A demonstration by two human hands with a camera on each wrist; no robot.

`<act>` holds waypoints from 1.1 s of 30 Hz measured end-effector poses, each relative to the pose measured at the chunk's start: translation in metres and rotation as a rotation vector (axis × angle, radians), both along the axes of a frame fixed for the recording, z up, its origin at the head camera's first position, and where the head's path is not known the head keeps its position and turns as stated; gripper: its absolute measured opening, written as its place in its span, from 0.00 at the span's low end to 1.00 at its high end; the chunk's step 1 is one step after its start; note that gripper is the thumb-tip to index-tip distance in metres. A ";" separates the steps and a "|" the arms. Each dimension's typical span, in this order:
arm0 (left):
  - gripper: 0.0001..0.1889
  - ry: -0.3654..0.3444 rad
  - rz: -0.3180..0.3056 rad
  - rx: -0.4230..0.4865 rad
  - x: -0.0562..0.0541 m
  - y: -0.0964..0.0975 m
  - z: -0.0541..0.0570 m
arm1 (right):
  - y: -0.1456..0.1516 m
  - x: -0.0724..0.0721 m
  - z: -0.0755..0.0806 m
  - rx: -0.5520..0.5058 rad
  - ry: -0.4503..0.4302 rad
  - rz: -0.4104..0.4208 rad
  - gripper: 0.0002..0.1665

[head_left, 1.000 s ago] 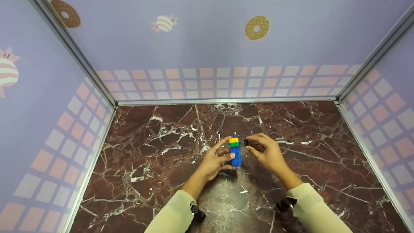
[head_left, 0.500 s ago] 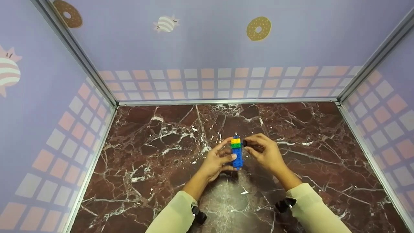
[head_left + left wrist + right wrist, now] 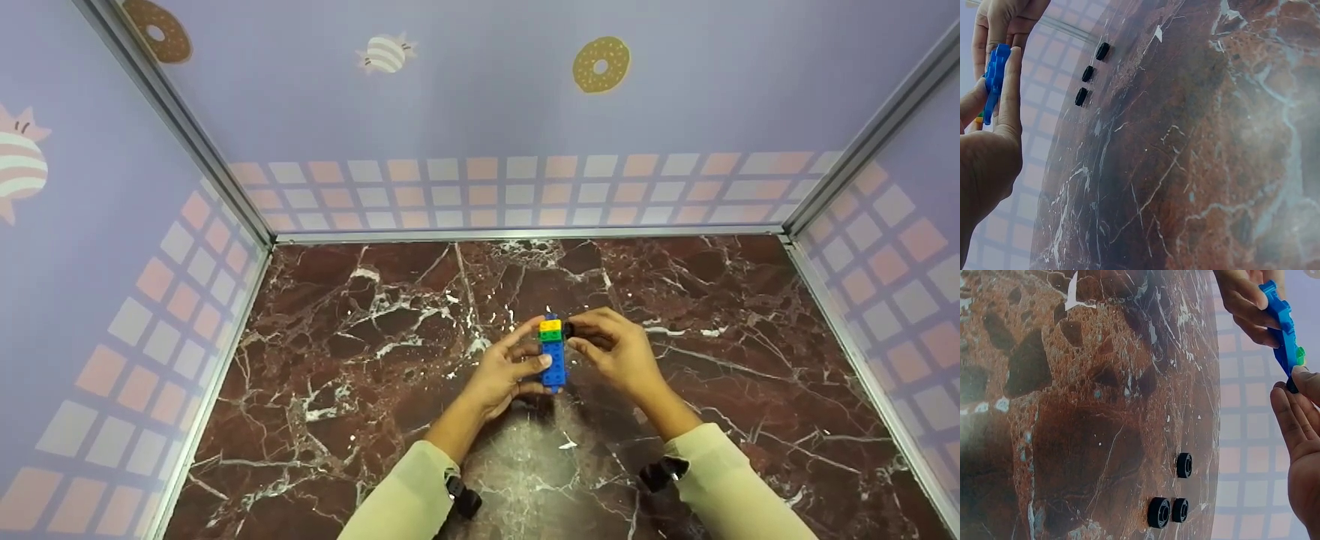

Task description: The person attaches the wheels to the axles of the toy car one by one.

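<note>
A long blue toy-brick car base (image 3: 554,369) is gripped by my left hand (image 3: 499,375), thumb on its studded top and fingers along its sides. On its far end sit a yellow brick (image 3: 550,325) and a green brick (image 3: 550,336). My right hand (image 3: 619,356) pinches a small black toy wheel (image 3: 1292,386) between thumb and fingertips. The wheel is right at the base's right side, beside the bricks. In the left wrist view, the base's blue edge (image 3: 996,76) shows between the fingers, with the right hand beyond it.
Several black wheels stand on the marbled table, among them a larger-looking wheel (image 3: 1158,512) and a wheel (image 3: 1184,465) farther off. Patterned lilac panels (image 3: 480,112) enclose the back and both sides of the tabletop (image 3: 337,300).
The blue base in my left hand has shifted slightly right. The wheel in my right hand, apart from it a second ago, is now up against its side.
</note>
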State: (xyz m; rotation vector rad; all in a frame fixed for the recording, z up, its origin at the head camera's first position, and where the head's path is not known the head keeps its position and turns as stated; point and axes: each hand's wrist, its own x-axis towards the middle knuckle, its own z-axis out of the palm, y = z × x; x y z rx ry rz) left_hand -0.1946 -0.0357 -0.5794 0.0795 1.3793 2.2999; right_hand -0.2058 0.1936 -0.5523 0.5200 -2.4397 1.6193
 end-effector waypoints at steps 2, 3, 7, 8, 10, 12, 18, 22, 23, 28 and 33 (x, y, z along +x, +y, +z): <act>0.38 -0.003 -0.004 -0.003 0.000 0.000 0.001 | 0.001 0.000 0.000 -0.006 0.023 0.002 0.17; 0.38 -0.004 -0.007 -0.003 0.000 0.000 0.001 | 0.001 0.000 0.000 -0.008 0.033 0.003 0.17; 0.38 -0.007 -0.020 0.008 0.001 0.001 0.001 | 0.003 0.000 0.001 0.005 0.056 0.009 0.18; 0.39 -0.004 -0.025 0.012 0.001 0.001 0.001 | 0.004 0.000 0.000 0.009 0.065 0.013 0.18; 0.39 -0.001 -0.029 0.017 0.001 0.001 0.000 | 0.005 -0.001 0.000 0.020 0.085 0.021 0.18; 0.39 0.001 -0.030 0.018 0.000 0.001 0.000 | 0.006 -0.001 -0.001 0.030 0.110 0.029 0.18; 0.37 -0.009 -0.016 0.016 -0.001 0.003 0.000 | 0.008 -0.002 0.001 0.091 0.177 0.027 0.18; 0.37 -0.014 -0.016 0.017 0.000 0.002 0.000 | 0.008 -0.002 0.003 0.196 0.260 -0.009 0.18; 0.37 -0.013 -0.018 0.016 0.000 0.002 0.000 | 0.008 -0.002 0.003 0.221 0.281 -0.016 0.18; 0.38 -0.015 -0.027 0.009 0.001 0.001 0.002 | 0.007 -0.002 0.004 0.291 0.349 -0.017 0.19; 0.38 -0.017 -0.026 0.000 0.001 0.000 0.002 | 0.009 -0.003 0.005 0.319 0.394 0.002 0.18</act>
